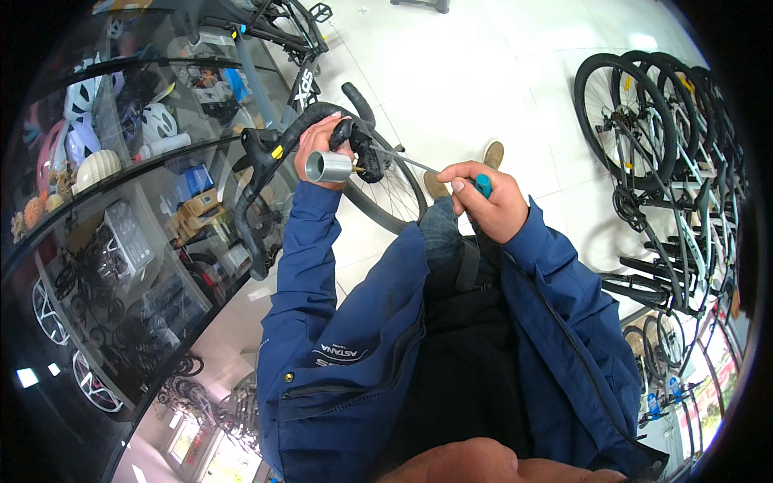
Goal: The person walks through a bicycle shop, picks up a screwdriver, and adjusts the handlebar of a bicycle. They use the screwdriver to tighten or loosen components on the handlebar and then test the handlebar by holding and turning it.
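Observation:
A road bike's black drop handlebar (242,216) stands ahead of me, left of centre. My left hand (312,147) is wrapped around its right-hand part, by a black curved lever piece (369,165). Against that palm sits a silver metal cylinder (328,167), its open end facing me; how it is held or fixed is hidden. My right hand (491,206) grips a screwdriver-like tool by its teal handle (483,186). The thin metal shaft (411,162) points left, its tip reaching the black lever piece. Whether the tip is seated in anything cannot be made out.
The bike's front wheel (412,193) is beneath my hands, close to my legs and shoes (493,153). Left of it stands a glass display case (137,189) with helmets and boxes. Another bike (302,52) is behind the handlebar. Several parked bikes (656,153) line the right side.

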The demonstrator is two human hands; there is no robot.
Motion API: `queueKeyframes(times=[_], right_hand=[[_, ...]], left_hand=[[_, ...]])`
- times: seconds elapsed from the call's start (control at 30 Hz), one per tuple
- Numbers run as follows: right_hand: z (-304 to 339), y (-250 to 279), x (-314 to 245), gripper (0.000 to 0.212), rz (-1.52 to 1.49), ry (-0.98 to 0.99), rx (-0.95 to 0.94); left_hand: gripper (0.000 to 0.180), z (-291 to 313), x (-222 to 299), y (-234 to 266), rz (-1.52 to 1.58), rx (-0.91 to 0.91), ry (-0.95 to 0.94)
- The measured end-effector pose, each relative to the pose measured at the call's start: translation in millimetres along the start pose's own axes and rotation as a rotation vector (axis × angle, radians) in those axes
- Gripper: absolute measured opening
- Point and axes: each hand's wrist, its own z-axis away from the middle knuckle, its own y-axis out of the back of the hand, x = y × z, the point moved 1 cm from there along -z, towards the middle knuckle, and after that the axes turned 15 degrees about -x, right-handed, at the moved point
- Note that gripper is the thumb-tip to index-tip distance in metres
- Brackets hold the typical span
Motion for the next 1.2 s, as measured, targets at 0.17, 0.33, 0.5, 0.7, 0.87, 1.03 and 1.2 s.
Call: queueKeyframes(times=[0.17, 0.33, 0.5, 0.7, 0.87, 1.03, 1.2], right_hand=[[-1.4, 0.5, 4.5, 0.025, -0.001, -0.017, 0.008], [-1.7, 0.4, 4.4, 0.024, -0.017, 0.002, 0.006], [-3.2, 0.8, 4.4, 0.024, 0.029, -0.007, -0.01], [-4.6, 0.4, 3.1, 0.024, 0.019, -0.019, -0.011], [-4.7, 0.3, 4.3, 0.024, 0.03, -0.011, -0.011], [-5.9, 0.0, 6.8, 0.025, 0.012, 0.004, 0.0], [-8.5, 2.0, 6.0, 0.026, -0.021, -0.005, 0.008]], left_hand=[[0.015, 6.4, -3.3, -8.3, 0.043, 0.029, 0.062], [0.018, 12.4, -2.2, -9.6, 0.249, -0.011, 0.208], [0.018, 18.0, 3.3, -2.8, 0.31, -0.024, 0.358], [0.014, 19.7, 0.6, -6.7, 0.586, 0.046, 0.342], [0.015, 23.4, -2.5, -8.9, 0.615, 0.034, 0.348], [0.014, 27.2, -3.5, -8.2, 0.681, -0.015, 0.338], [0.012, 14.5, -2.2, -0.7, 0.622, -0.07, 0.146]])
